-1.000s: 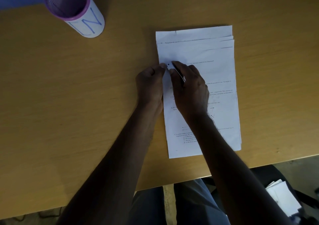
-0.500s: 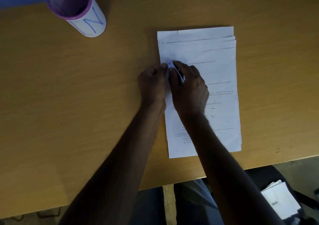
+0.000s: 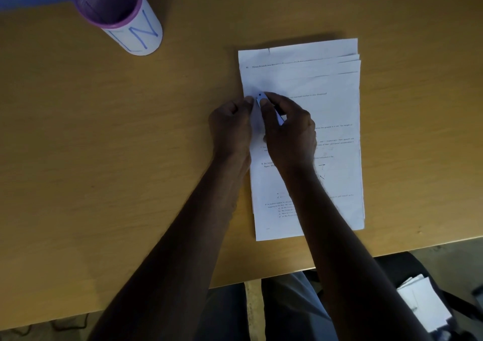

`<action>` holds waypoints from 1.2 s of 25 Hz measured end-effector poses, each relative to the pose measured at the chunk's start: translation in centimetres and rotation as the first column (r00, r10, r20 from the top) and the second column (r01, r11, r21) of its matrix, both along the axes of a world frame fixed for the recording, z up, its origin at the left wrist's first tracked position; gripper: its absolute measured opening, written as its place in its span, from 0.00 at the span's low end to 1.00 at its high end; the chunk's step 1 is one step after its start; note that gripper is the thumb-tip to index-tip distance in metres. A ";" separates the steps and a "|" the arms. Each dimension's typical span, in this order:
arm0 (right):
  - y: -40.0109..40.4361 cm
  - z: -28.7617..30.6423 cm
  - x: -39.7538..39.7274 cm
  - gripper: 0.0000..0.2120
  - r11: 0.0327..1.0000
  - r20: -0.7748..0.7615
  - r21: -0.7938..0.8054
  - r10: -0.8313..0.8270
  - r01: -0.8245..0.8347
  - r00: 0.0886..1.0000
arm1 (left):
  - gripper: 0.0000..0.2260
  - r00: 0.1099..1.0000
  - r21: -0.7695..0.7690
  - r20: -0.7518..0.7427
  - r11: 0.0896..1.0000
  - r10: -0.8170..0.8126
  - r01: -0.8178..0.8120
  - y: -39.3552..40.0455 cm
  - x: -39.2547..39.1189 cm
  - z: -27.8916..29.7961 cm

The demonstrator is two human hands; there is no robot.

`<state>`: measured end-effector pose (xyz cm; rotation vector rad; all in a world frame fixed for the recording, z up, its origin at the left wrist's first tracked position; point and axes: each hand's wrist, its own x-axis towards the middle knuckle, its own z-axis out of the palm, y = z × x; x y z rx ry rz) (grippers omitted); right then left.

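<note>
Guessing our left grip [image 3: 231, 129] pinches the paper stack [image 3: 313, 84] square mid-frame so our right grip [image 3: 287, 129], clutching a small white clip [image 3: 259, 99], can fasten it.

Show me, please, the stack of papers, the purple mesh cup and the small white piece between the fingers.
stack of papers [image 3: 326, 105]: head view, bare top sheet.
purple mesh cup [image 3: 138, 40]: head view, its white lettered side.
small white piece [image 3: 259, 98]: head view, end with the dark dot.
</note>
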<state>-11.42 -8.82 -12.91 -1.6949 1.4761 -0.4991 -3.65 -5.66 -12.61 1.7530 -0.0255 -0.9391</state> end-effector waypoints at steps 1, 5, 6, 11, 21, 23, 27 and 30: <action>-0.2 0.1 -0.1 0.15 1.000 0.009 0.022 0.006 -0.006 1.000 | 0.13 1.000 0.001 -0.002 1.000 -0.002 0.002 0.0 0.0 0.0; -0.8 0.0 -0.3 0.15 0.997 -0.041 0.012 0.076 -0.076 0.996 | 0.13 0.998 -0.051 -0.062 0.999 -0.010 0.007 0.4 0.3 0.0; -0.9 -0.1 -0.4 0.15 0.994 -0.045 0.000 0.106 -0.106 0.993 | 0.12 0.997 -0.061 -0.072 0.998 -0.022 0.018 0.5 0.4 0.0; -1.5 0.1 -0.9 0.17 0.953 -0.147 -0.197 0.203 -0.230 0.968 | 0.11 0.994 -0.075 -0.102 0.996 -0.048 0.041 0.6 0.7 -0.2; -1.8 -0.9 -0.5 0.19 0.865 -0.378 -0.349 0.222 -0.361 0.899 | 0.10 0.997 -0.044 -0.080 0.999 -0.022 0.018 0.3 0.6 -0.6; -1.7 -1.0 -0.4 0.19 0.861 -0.395 -0.361 0.208 -0.359 0.895 | 0.09 0.997 -0.049 -0.082 0.999 -0.008 0.004 0.2 0.6 -0.8; -1.7 -1.2 -0.3 0.19 0.862 -0.426 -0.357 0.193 -0.360 0.884 | 0.07 0.999 -0.039 -0.034 0.999 -0.005 0.004 0.1 0.4 -1.3; -1.5 -1.3 -0.1 0.18 0.861 -0.433 -0.363 0.182 -0.356 0.883 | 0.07 1.000 -0.042 -0.018 0.999 -0.004 0.003 0.0 0.4 -1.4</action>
